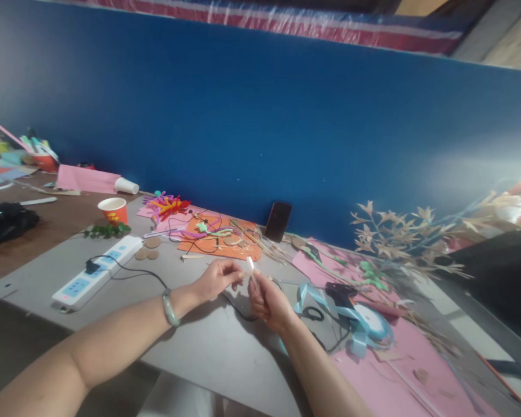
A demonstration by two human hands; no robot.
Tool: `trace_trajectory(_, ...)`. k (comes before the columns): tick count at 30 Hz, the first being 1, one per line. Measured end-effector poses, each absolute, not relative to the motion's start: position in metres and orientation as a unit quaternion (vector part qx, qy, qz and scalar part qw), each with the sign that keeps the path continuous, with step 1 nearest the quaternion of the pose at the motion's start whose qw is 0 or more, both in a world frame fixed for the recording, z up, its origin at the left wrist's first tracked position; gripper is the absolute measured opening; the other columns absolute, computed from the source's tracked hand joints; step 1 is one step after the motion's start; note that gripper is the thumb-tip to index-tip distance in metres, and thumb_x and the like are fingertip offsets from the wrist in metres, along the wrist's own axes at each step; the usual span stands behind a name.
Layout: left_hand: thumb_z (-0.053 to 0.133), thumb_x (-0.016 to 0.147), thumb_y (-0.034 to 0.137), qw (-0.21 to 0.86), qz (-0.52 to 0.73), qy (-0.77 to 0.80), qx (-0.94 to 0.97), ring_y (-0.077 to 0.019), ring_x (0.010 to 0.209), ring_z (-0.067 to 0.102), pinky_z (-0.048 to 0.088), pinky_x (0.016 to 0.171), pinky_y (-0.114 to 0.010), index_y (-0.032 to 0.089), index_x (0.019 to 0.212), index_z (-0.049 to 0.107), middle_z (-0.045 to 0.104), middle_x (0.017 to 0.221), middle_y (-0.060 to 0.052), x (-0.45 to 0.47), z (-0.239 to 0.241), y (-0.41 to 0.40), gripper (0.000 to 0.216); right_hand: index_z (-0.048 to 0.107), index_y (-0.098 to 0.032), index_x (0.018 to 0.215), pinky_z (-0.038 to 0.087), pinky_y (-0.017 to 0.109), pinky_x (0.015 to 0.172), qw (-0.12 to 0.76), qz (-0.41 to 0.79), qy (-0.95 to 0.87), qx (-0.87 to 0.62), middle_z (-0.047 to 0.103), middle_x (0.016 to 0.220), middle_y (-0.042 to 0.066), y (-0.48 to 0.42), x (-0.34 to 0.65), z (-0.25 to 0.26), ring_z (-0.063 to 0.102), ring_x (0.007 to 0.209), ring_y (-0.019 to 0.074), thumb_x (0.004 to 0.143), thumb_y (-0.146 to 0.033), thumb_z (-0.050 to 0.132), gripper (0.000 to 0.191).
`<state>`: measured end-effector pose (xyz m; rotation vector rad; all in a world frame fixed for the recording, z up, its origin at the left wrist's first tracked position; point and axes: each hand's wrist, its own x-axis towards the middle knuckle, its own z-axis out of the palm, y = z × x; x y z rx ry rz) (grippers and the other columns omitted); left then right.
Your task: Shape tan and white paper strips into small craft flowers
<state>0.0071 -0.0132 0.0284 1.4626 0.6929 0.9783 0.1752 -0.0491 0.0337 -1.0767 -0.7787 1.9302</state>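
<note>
My left hand [219, 280], with a pale green bangle [170, 307] on its wrist, is closed in a pinch over the middle of the grey table [208, 347]. Facing it, my right hand [268, 302] has its fingers wrapped round a small slim piece with a white tip [250, 264], which points up between the hands. The left fingertips meet at or beside this piece; what they pinch is too small to make out. Just beyond lies an orange sheet [195, 246] strewn with thin stems and wires. Blue ribbon [359, 339] lies right of my right hand.
A white power strip [98, 272] with a black cable is on the left, near a red paper cup [113, 212] and wooden discs [146, 253]. A phone [278, 221] leans on the blue partition [260, 116]. Pink sheets [399, 370] and dried stems [373, 231] are on the right.
</note>
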Motion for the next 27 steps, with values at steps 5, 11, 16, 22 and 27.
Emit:
trace_trajectory(5,0.066,0.075,0.040,0.594,0.425,0.291,0.618,-0.0080,0.052,0.050,0.040,0.055,-0.022,0.012,0.068,0.058,0.057,0.061,0.000,0.006,0.027,-0.011,0.030,0.048,-0.017,0.062,0.006,0.014,0.030,0.410,0.771,-0.279,-0.400,0.028,0.040,-0.011,-0.050,0.183,0.040,0.011,0.032,0.0011,0.077,-0.054,0.060,0.042)
trace_trajectory(11,0.068,0.073,0.041,0.614,0.437,0.327,0.570,-0.0074,0.051,0.051,0.039,0.053,-0.021,0.012,0.069,0.057,0.061,0.063,-0.002,0.005,0.022,-0.006,0.031,0.044,-0.020,0.063,0.008,0.015,0.029,0.513,0.699,-0.284,-0.408,0.030,0.041,-0.011,-0.041,0.201,0.052,0.012,0.031,0.0023,0.077,-0.058,0.056,0.043)
trace_trajectory(16,0.066,0.075,0.044,0.628,0.429,0.324,0.562,-0.0079,0.052,0.052,0.040,0.053,-0.021,0.012,0.069,0.059,0.062,0.064,-0.003,0.008,0.018,-0.009,0.033,0.045,-0.020,0.060,0.011,0.018,0.032,0.449,0.579,-0.432,-0.526,0.031,0.042,-0.009,-0.041,0.186,0.033,0.019,0.033,0.0044,0.077,-0.060,0.055,0.045)
trace_trajectory(22,0.066,0.073,0.047,0.628,0.412,0.324,0.575,-0.0081,0.050,0.051,0.040,0.050,-0.020,0.011,0.069,0.060,0.059,0.060,-0.002,0.010,0.015,-0.015,0.037,0.050,-0.019,0.059,0.025,0.023,0.042,0.395,0.440,-0.584,-0.557,0.039,0.046,-0.005,-0.048,0.168,0.027,0.034,0.043,0.0094,0.080,-0.058,0.051,0.044)
trace_trajectory(27,0.065,0.075,0.047,0.620,0.409,0.338,0.578,-0.0083,0.049,0.050,0.041,0.051,-0.021,0.012,0.069,0.060,0.057,0.057,-0.001,0.012,0.011,-0.015,0.036,0.045,-0.020,0.056,0.022,0.023,0.040,0.397,0.472,-0.544,-0.569,0.037,0.044,-0.005,-0.050,0.165,0.030,0.030,0.040,0.0087,0.081,-0.057,0.049,0.044)
